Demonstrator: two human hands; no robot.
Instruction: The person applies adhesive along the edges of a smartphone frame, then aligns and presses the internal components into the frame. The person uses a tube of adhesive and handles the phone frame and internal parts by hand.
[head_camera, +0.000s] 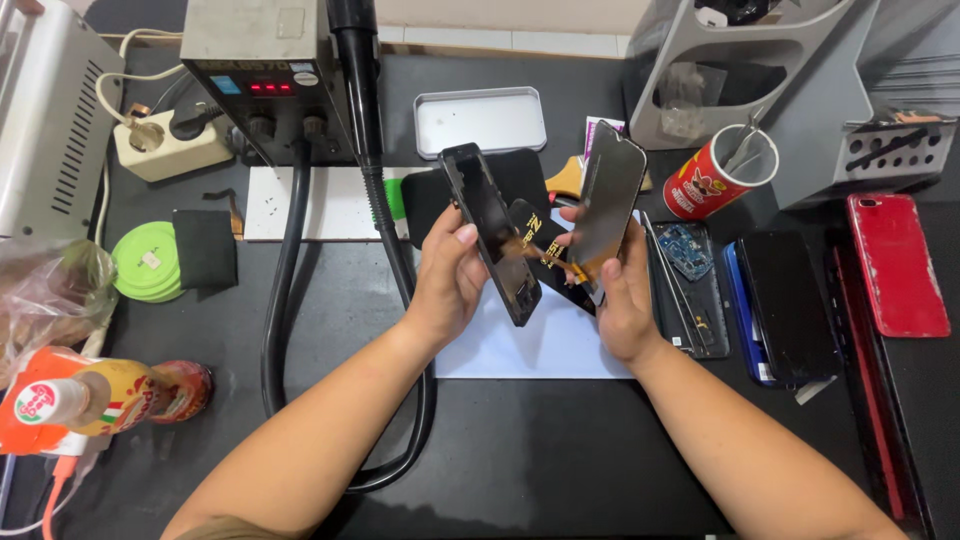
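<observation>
The left hand (452, 280) pinches the phone body (492, 235), the right hand (622, 295) pinches the lifted screen (606, 200); a flex cable (545, 255) still joins them.

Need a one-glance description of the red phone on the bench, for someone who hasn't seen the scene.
Start at the grey slotted rack at the bench's far right corner. Directly below it lies the red phone, flat. It is the only glossy red slab; the phones beside it are black or blue.
</observation>
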